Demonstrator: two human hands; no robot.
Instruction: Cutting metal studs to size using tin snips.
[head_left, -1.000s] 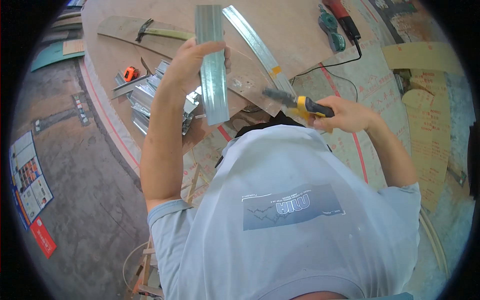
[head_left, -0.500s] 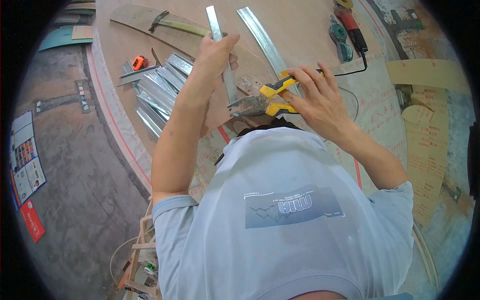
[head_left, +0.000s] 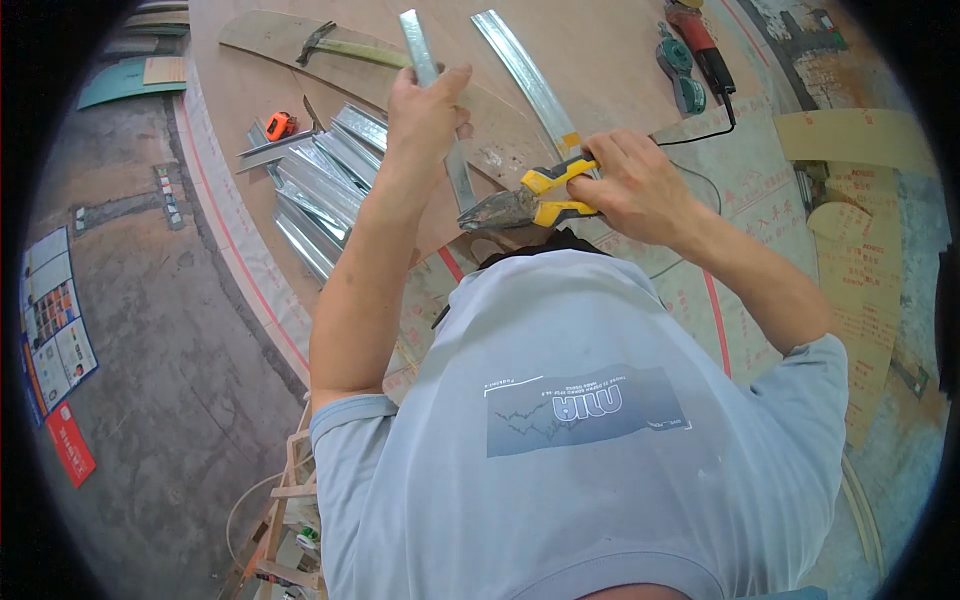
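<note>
My left hand [head_left: 425, 115] is closed around the middle of a short, shiny metal strip [head_left: 419, 45]. My right hand [head_left: 640, 185] grips the yellow-and-black handles of a pair of pliers [head_left: 505, 209]. The jaws of the pliers are at the strip's near end and look closed on it. Beyond the pliers, a longer metal channel [head_left: 520, 75] lies on the brown board [head_left: 590, 50]. Left of my left forearm is a loose pile of cut metal channel pieces [head_left: 320, 185].
A hammer [head_left: 350, 48] rests on a curved board piece [head_left: 265, 35] at the far left. An orange tape measure [head_left: 280, 126] sits beside the pile. At the far right lie a red angle grinder [head_left: 700, 45] with its cord and a green tool [head_left: 680, 75]. A wooden frame [head_left: 285, 510] stands at lower left.
The pliers' jaws have gone from open to closed at the strip's near end. My right fingers have squeezed the handles together. My left hand and the strip have shifted slightly left.
</note>
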